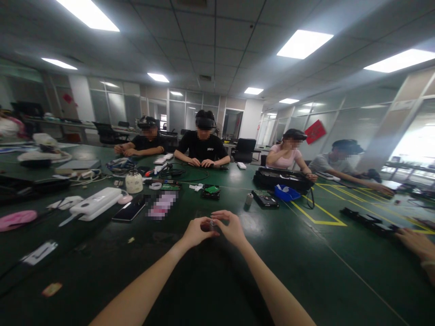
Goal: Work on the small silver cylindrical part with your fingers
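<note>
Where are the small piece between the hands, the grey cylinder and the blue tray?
Small piece point(213, 222): head view, its visible part between left hand point(197, 231) and right hand point(234, 227).
Grey cylinder point(249, 199): head view, middle of its side.
Blue tray point(288, 195): head view, its near wall.

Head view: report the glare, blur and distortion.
Head view: ceiling lights burn out white, with hazy streaks, and stretch toward the corners; head view: the small object between left hand and right hand is too small and blurred to identify.
</note>
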Available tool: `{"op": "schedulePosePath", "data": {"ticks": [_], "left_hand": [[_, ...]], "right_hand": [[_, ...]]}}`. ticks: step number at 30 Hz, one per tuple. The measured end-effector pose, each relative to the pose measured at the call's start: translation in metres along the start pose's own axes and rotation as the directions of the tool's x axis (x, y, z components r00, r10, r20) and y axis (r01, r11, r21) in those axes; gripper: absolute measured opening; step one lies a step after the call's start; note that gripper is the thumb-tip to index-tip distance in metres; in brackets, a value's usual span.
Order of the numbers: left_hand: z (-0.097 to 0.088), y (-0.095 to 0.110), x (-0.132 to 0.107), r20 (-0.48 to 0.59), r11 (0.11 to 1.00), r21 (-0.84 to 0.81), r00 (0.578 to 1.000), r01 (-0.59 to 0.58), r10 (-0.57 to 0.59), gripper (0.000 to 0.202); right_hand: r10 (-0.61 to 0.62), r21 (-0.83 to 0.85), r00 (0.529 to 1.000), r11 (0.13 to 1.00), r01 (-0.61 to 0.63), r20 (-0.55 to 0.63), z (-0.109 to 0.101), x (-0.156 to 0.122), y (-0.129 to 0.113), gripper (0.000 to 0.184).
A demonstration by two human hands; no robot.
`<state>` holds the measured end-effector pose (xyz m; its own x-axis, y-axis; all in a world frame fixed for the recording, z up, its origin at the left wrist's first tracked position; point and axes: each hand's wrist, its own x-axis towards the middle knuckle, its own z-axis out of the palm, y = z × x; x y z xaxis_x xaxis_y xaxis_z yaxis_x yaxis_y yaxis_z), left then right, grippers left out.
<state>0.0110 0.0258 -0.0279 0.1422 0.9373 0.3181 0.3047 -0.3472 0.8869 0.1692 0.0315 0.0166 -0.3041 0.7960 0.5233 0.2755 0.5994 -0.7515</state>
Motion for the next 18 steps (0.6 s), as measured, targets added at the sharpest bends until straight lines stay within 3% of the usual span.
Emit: {"op": "schedulePosePath", "data": {"ticks": [7, 11, 14, 18], "left_hand": [[0.000, 0.001, 0.000, 0.011, 1.000, -0.020, 1.000, -0.003, 0.003, 0.040], [0.000, 0.003, 0.000, 0.017, 0.998, -0.057, 1.000, 0.003, -0.002, 0.042], [0.000, 0.004, -0.001, 0.011, 0.997, -0.078, 1.000, 0.013, -0.012, 0.043], [0.000, 0.004, 0.000, 0.017, 0.997, -0.075, 1.000, 0.003, -0.002, 0.039]], "right_hand": [[-0.073, -0.206, 0.997, 0.976, 0.069, -0.011, 0.000, -0.002, -0.002, 0.011], [0.007, -0.262, 0.983, 0.963, -0.056, -0.183, -0.005, 0.000, 0.001, 0.020], [0.009, -0.246, 0.964, 0.966, -0.076, -0.264, -0.008, 0.001, 0.005, 0.024], [-0.068, -0.232, 0.990, 0.972, 0.038, -0.123, -0.007, -0.001, 0.007, 0.026]]}}
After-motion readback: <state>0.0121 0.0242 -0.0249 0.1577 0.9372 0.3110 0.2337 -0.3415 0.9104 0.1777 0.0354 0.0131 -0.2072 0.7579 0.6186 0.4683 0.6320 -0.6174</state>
